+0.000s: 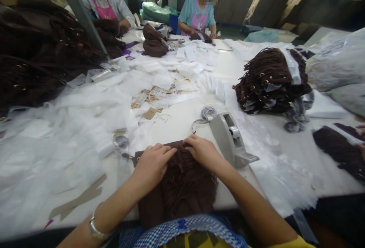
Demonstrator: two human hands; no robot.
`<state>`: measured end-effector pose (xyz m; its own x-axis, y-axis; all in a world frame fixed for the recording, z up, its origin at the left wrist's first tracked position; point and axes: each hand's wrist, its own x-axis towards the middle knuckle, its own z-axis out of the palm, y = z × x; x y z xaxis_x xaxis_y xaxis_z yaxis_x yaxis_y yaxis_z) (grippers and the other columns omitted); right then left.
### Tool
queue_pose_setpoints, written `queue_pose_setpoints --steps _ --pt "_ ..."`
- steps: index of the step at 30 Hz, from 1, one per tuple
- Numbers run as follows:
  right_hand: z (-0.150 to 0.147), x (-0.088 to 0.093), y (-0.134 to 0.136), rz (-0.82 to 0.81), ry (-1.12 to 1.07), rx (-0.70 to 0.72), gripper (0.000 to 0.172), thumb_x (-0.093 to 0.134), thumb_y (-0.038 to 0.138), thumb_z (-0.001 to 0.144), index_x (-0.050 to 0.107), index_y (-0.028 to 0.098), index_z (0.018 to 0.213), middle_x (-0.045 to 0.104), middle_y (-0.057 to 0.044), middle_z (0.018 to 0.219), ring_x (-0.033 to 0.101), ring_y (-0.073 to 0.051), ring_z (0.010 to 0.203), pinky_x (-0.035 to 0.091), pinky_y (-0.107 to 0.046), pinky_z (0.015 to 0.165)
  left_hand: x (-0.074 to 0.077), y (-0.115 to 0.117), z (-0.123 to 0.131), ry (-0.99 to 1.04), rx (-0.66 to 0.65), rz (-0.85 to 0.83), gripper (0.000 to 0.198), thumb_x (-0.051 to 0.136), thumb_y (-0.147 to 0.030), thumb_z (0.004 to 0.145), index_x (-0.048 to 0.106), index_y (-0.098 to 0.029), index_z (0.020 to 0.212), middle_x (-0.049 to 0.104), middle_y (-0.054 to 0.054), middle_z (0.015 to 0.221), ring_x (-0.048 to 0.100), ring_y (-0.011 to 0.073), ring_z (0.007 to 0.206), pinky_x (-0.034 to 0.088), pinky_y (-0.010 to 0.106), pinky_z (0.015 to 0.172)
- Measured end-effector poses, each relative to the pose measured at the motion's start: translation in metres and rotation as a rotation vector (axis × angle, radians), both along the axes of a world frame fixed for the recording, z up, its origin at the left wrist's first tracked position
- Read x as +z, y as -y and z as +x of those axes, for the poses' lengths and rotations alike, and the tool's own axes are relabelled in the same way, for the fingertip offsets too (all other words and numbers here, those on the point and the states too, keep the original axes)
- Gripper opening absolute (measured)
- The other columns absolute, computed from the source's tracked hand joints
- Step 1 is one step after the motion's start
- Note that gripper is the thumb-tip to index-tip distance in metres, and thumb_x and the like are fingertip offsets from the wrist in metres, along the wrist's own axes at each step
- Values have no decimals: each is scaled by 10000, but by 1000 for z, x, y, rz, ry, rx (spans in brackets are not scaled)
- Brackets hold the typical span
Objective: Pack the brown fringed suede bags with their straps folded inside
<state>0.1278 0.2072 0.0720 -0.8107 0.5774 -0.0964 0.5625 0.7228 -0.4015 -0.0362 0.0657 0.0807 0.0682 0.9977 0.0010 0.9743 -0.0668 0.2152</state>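
A dark brown fringed suede bag (182, 191) lies flat on the white table (176, 126) right in front of me, its lower part hanging over the near edge. My left hand (152, 164) rests palm down on the bag's upper left part, fingers together and stretched toward the top edge. My right hand (201, 150) sits at the top edge of the bag, fingers curled and pinching the brown material there. A silver bracelet is on my left wrist.
A grey tape dispenser (230, 134) stands just right of my hands. Clear plastic bags (57, 141) cover the left side, paper tags (151, 99) lie mid-table, brown fringed bags are stacked at the right (270, 82) and left (37, 58). Two people work at the far end.
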Motion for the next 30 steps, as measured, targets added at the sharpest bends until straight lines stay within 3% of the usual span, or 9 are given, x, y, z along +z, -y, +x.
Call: queue_pose_setpoints --steps 3,6,14,20,24,26,30 --pt "-2 2 -3 12 49 15 141 613 203 883 684 234 1000 683 -31 979 644 -181 825 422 -260 708 -11 -3 -4 25 87 45 295 607 -165 868 658 -214 1155 734 61 1004 633 267 935 492 409 766" --pt "2 0 -2 -29 -41 -10 113 604 186 885 675 230 961 680 -19 978 634 -167 855 415 -248 729 -24 0 -5 84 122 165 248 638 -169 860 682 -240 1093 743 34 996 650 247 895 483 389 751" --pt "19 -15 11 -75 -381 -262 81 631 159 842 666 229 865 660 7 870 610 -153 778 420 -259 711 -36 16 0 268 74 587 273 576 -97 897 668 -186 1139 756 45 1001 657 188 877 534 334 787" --pt "16 -35 7 -217 -586 -408 52 631 153 813 645 193 784 620 2 774 570 -145 685 442 -260 664 -36 20 2 360 -3 631 383 557 -9 875 641 -189 1203 752 50 1072 660 170 934 560 308 814" --pt "16 -35 9 -220 -592 -411 43 635 162 819 664 193 812 636 -5 784 576 -149 675 463 -272 664 -32 19 3 296 -62 622 362 573 -52 890 631 -163 1230 743 71 1106 657 191 980 553 332 836" --pt "22 -30 12 -175 -585 -380 101 623 182 853 688 204 927 672 -22 883 597 -155 715 485 -285 708 -29 19 3 225 -73 617 350 561 -71 903 629 -157 1236 739 73 1119 656 201 984 545 341 830" --pt "39 -26 16 -48 -645 -349 260 530 190 941 654 243 1163 666 -54 1151 633 -179 990 494 -320 911 -25 19 2 169 -42 604 354 543 -56 901 637 -173 1222 737 53 1128 649 209 990 527 352 840"
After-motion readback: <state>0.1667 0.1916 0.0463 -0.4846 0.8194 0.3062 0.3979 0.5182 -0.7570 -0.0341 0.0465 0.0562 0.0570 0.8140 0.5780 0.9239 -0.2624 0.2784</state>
